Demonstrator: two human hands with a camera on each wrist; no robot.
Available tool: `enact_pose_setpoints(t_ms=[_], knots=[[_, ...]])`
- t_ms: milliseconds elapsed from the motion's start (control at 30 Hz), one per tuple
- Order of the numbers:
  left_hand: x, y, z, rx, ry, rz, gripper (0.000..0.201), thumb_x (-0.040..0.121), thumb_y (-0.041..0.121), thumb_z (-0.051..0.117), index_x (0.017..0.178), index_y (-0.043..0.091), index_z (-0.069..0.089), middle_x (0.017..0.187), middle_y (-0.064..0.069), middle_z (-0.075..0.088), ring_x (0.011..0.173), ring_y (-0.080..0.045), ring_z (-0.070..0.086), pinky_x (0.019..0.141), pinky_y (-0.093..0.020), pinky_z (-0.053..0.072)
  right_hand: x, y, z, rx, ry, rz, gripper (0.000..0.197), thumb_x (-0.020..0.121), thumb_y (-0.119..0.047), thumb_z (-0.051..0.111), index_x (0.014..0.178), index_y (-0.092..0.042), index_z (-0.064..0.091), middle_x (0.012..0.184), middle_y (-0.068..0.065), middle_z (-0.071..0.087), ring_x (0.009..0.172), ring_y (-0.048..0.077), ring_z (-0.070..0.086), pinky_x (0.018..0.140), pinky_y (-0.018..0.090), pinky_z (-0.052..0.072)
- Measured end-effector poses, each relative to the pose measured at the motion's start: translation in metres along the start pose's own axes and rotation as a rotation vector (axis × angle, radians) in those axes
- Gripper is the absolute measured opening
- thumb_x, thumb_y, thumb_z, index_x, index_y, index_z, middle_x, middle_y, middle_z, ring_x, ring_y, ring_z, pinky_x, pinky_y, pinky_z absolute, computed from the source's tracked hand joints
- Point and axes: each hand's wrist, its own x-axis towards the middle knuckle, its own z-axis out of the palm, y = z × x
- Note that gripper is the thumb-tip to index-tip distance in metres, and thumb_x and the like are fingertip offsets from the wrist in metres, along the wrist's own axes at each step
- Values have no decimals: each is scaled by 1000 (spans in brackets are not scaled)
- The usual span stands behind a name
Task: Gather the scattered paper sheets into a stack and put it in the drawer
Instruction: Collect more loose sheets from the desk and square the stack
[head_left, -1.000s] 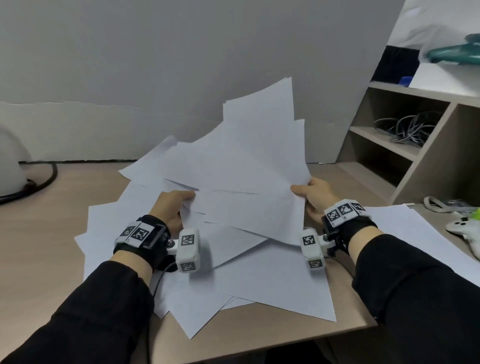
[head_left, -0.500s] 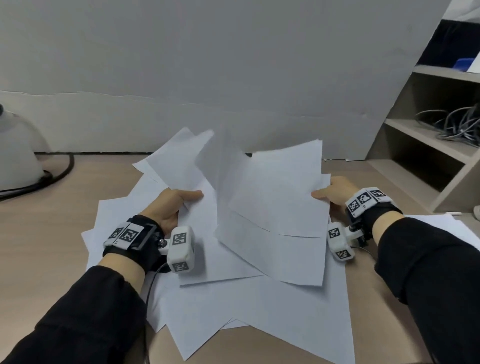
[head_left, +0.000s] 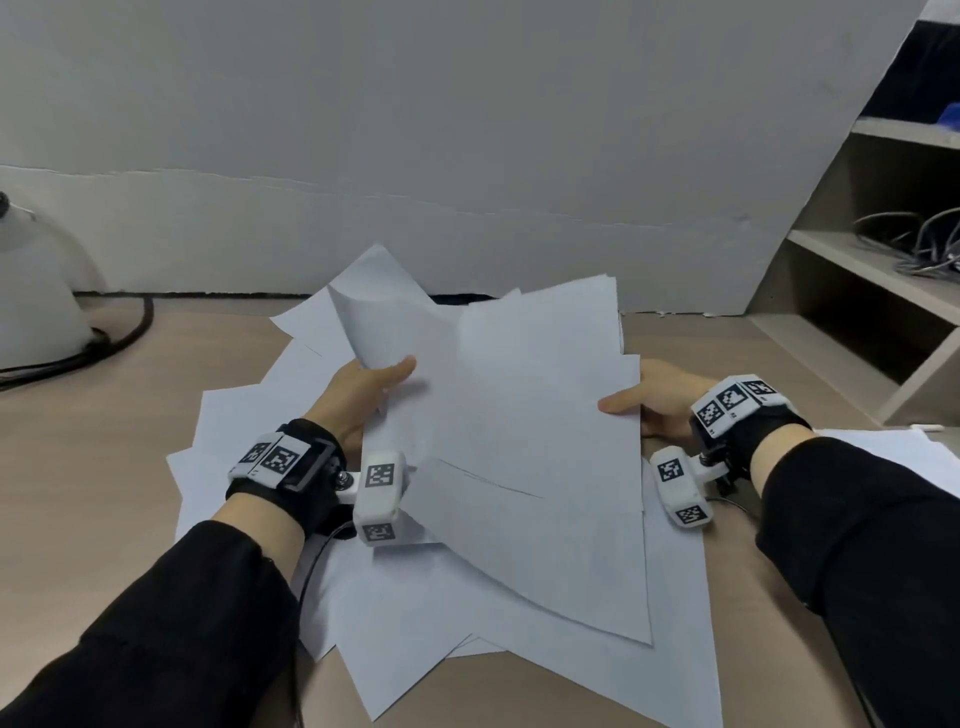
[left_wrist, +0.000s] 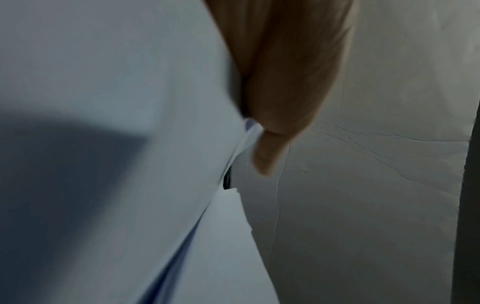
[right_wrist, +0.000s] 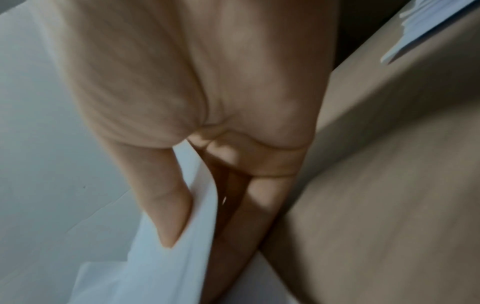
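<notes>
Observed: the bundle of paper sheets (head_left: 519, 441) held between both hands has come down from the fanned-out spread of a second ago and now sits more squarely, its sides drawn inward at the centre of the frame. The left hand (head_left: 358, 400) has its grip clamped on the bundle's left edge, thumb on top; the right hand (head_left: 660, 400) pinches the right edge likewise — the right wrist view confirms paper between thumb and fingers (right_wrist: 259, 197). The corners remain unaligned, one sheet curling up at upper centre.

Beneath, loose sheets (head_left: 467, 670) still lie splayed on the worktop (head_left: 78, 493), and another sheet (head_left: 883, 447) sits at the right edge of the frame. No drawer is in view.

Assessment: gathering is partly done — squaring up and collecting the remainder are outstanding before stowing.
</notes>
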Motion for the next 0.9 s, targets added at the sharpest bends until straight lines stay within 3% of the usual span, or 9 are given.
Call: enact_pose_setpoints(t_ms=[100, 200, 300, 400, 433, 567, 667, 767, 900], knots=[[3, -1, -3, 45, 82, 9, 30, 94, -11, 57, 122, -3, 60, 91, -17, 76, 70, -28, 76, 55, -37, 60, -5, 0, -7, -27, -4, 22, 39, 82, 9, 68, 118, -4, 63, 114, 17, 70, 108, 38, 66, 99, 54, 49], [3, 1, -5, 4, -15, 56, 35, 94, -10, 58, 127, 2, 61, 110, -20, 74, 87, -31, 76, 67, -41, 62, -5, -4, -13, 14, 108, -45, 32, 83, 10, 67, 111, -5, 66, 112, 20, 70, 105, 41, 66, 92, 52, 53], [-1, 5, -5, -4, -71, 87, 33, 94, -8, 59, 125, 4, 62, 106, -16, 75, 91, -31, 75, 72, -42, 62, -1, -15, -13, -24, 341, -214, 26, 83, 4, 71, 106, -8, 68, 110, 15, 71, 98, 33, 68, 90, 43, 55], [-4, 6, -5, 4, -106, 91, 32, 94, -9, 58, 122, 4, 63, 102, -16, 76, 87, -30, 75, 71, -42, 63, 3, -28, -6, -17, 502, -329, 19, 86, 5, 66, 102, -6, 65, 92, 8, 68, 73, 21, 65, 64, 20, 56], [-5, 7, -6, 4, -109, 89, 32, 93, -10, 58, 122, 4, 63, 102, -17, 76, 87, -31, 75, 71, -42, 63, 6, -32, -3, -24, 544, -348, 18, 86, 6, 64, 100, -6, 65, 88, 8, 67, 68, 18, 62, 58, 19, 53], [-4, 9, -11, -23, -116, 71, 34, 93, -11, 56, 124, 2, 62, 104, -20, 74, 85, -32, 75, 69, -43, 63, 22, -38, -3, -100, 659, -396, 17, 82, 3, 61, 78, -14, 65, 75, 3, 65, 67, 19, 57, 69, 27, 47], [-2, 10, -14, -39, -99, 51, 36, 94, -11, 56, 127, 1, 61, 110, -22, 72, 87, -33, 75, 70, -44, 63, 24, -47, 0, -155, 710, -453, 14, 87, -6, 59, 79, -16, 63, 70, 0, 61, 64, 17, 51, 67, 27, 44], [2, 7, -14, -61, -66, 51, 37, 94, -11, 56, 130, -1, 60, 119, -24, 70, 90, -33, 74, 73, -43, 63, 24, -58, 13, -164, 654, -463, 11, 86, -8, 58, 85, -18, 62, 71, -3, 65, 64, 15, 59, 70, 30, 50], [4, 4, -8, -121, -59, 63, 34, 99, 3, 59, 132, 3, 60, 125, -21, 69, 102, -34, 73, 79, -44, 62, 32, -65, 51, -135, 552, -443, 16, 83, -3, 58, 81, -19, 60, 86, 7, 72, 82, 29, 70, 78, 40, 59]])
